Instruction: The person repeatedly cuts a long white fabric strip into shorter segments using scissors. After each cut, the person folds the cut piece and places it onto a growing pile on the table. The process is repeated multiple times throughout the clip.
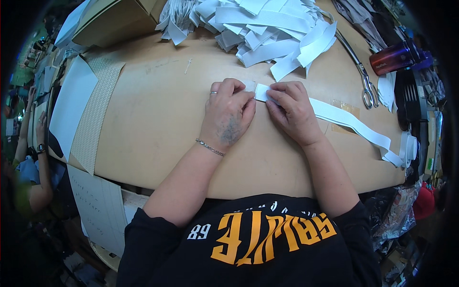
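A long white elastic band (334, 114) runs across the table from the right, and its cut end lies between my two hands. My right hand (292, 111) is closed on the band near that end, thumb and fingers pinched together. Just left of it, my left hand (229, 114) is closed, its curled fingertips pressed on a small pale flat piece (250, 86) that meets the band's end. What lies under the left fingers is mostly hidden. At the table's right edge the band leads to a white roll (408, 147).
A heap of cut white strips (277, 33) covers the far side. Scissors (367, 91) and a red-purple tumbler (392, 57) stand at far right. A cardboard box (114, 24) sits far left, above white and woven sheets (74, 105). Another person's arms (42, 158) show at the left edge.
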Action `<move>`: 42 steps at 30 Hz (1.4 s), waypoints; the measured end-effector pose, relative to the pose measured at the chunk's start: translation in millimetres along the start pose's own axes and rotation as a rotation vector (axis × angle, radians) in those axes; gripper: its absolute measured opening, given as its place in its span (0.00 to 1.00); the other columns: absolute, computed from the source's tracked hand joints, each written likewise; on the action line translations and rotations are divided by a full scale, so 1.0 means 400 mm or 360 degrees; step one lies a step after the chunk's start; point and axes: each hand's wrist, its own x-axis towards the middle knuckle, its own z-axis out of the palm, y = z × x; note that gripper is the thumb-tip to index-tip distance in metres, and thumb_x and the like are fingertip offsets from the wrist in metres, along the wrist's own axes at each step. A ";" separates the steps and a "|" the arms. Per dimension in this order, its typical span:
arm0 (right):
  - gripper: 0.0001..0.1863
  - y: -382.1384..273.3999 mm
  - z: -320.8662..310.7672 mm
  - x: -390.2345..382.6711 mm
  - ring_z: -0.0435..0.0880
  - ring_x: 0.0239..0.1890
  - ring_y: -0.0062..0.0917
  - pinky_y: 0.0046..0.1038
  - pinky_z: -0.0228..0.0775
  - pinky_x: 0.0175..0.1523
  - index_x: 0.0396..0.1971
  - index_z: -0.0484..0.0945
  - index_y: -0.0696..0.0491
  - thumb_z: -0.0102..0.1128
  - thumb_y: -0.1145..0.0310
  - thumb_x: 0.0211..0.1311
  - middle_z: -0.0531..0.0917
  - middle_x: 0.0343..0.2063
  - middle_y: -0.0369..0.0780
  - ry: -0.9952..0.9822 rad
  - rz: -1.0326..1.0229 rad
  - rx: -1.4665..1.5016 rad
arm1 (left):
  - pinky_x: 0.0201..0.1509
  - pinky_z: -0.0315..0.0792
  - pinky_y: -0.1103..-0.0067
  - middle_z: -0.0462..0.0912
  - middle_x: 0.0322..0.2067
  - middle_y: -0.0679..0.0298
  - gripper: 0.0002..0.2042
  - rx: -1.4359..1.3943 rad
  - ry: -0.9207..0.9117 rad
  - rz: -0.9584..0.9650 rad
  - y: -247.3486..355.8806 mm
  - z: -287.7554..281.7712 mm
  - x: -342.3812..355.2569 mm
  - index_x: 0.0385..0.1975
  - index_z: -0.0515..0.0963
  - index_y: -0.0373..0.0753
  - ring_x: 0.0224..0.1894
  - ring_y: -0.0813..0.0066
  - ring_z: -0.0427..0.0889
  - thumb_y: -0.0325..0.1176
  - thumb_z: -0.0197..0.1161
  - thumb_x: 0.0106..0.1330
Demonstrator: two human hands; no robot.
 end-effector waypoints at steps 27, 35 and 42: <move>0.10 0.030 -0.015 0.009 0.73 0.40 0.34 0.31 0.68 0.46 0.30 0.78 0.54 0.66 0.76 0.43 0.78 0.37 0.37 -0.0216 0.0007 0.0278 | 0.47 0.68 0.70 0.71 0.39 0.64 0.09 -0.0023 -0.0128 -0.0024 -0.002 -0.011 -0.003 0.32 0.80 0.41 0.45 0.64 0.70 0.31 0.67 0.50; 0.09 0.018 -0.010 0.011 0.73 0.39 0.34 0.32 0.69 0.45 0.29 0.78 0.55 0.66 0.77 0.44 0.78 0.36 0.38 -0.0163 -0.0028 0.0233 | 0.44 0.69 0.71 0.73 0.36 0.66 0.05 0.0001 -0.0085 0.0011 -0.004 -0.007 -0.004 0.28 0.81 0.41 0.43 0.65 0.71 0.30 0.67 0.51; 0.12 0.008 -0.009 0.005 0.74 0.39 0.33 0.32 0.69 0.45 0.33 0.80 0.53 0.66 0.77 0.44 0.78 0.36 0.38 -0.0128 -0.0125 0.0014 | 0.40 0.71 0.71 0.74 0.34 0.70 0.03 0.0107 -0.0067 0.0019 0.001 -0.002 -0.005 0.25 0.81 0.44 0.43 0.67 0.72 0.32 0.66 0.52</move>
